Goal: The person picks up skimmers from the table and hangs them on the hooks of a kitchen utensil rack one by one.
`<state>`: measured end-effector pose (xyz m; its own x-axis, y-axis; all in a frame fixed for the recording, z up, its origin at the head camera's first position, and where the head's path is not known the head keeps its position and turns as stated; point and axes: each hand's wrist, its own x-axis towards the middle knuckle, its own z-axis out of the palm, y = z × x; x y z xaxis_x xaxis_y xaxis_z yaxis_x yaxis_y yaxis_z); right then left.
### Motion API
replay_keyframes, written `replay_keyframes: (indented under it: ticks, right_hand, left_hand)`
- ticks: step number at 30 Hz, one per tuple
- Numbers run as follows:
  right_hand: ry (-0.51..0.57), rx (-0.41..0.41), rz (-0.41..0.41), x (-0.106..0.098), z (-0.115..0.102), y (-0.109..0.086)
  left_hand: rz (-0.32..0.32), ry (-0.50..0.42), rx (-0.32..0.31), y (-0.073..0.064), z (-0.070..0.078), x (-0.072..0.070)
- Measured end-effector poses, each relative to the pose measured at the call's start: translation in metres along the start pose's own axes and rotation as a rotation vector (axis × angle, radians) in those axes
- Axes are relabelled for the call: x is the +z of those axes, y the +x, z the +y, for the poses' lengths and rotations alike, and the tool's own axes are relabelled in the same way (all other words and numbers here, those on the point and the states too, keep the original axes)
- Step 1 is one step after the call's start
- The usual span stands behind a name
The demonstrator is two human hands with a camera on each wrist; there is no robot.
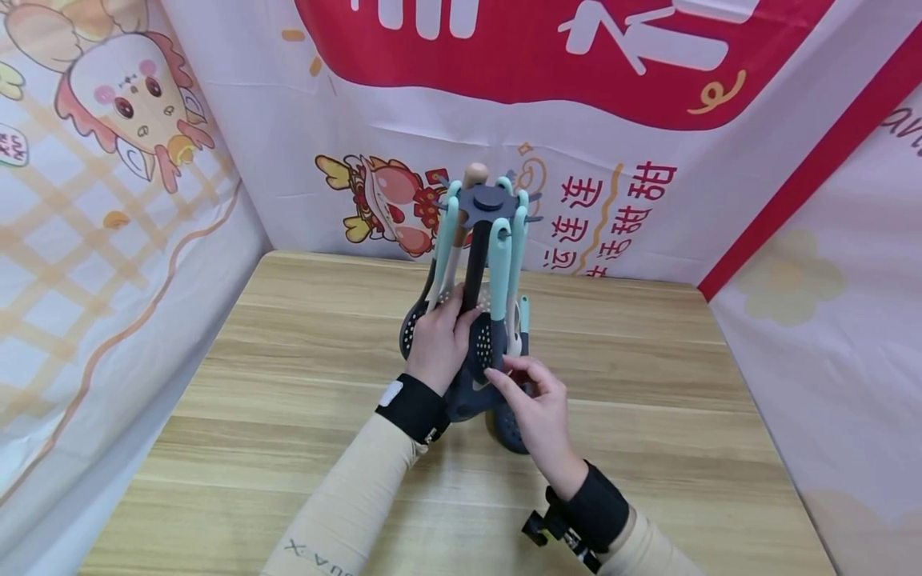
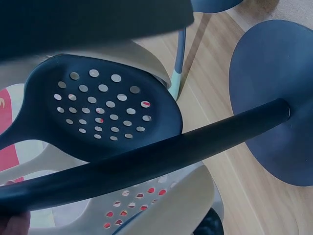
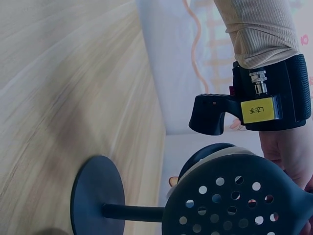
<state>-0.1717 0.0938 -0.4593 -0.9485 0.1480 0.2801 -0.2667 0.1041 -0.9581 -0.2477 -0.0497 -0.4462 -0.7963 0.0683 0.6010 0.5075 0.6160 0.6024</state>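
Note:
A dark utensil stand (image 1: 487,198) has a round hub and a black pole (image 2: 151,159). My left hand (image 1: 437,340) grips the pole at mid-height. Kitchen utensils with mint handles (image 1: 499,264) hang around it, some with dark heads and some pale. With thumb and fingertips, my right hand (image 1: 539,408) pinches the dark lower part of a front slotted spoon (image 3: 227,188); the exact contact is partly hidden. Left of the pole in the left wrist view hangs a second slotted utensil (image 2: 41,110). The stand's round base (image 3: 95,196) shows below.
Behind the right hand, a separate mint-handled utensil (image 1: 524,314) lies on the wooden table (image 1: 310,384), its dark slotted head (image 1: 509,436) toward me. Printed cloth (image 1: 252,136) rises at the table's back and sides. A round wooden knob (image 1: 475,174) tops one hanging utensil.

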Motion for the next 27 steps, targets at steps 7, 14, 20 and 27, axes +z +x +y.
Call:
replay_keyframes:
  ticks: [7, 14, 20, 27]
  right_hand:
    - [-0.008, -0.045, 0.018, -0.002, 0.003, 0.002]
    - [-0.034, -0.031, 0.035, -0.008, 0.009, 0.008]
    - [-0.043, 0.016, 0.059, -0.014, 0.021, 0.013]
    - [-0.084, 0.055, 0.082, -0.022, 0.038, 0.020]
  left_hand:
    - [-0.009, -0.001, -0.013, 0.000, -0.001, 0.001]
    - [-0.007, -0.003, -0.015, 0.001, 0.000, 0.001]
    - [-0.001, 0.001, -0.006, 0.001, -0.001, 0.001]
    - [-0.001, -0.003, -0.004, 0.001, -0.002, 0.002]
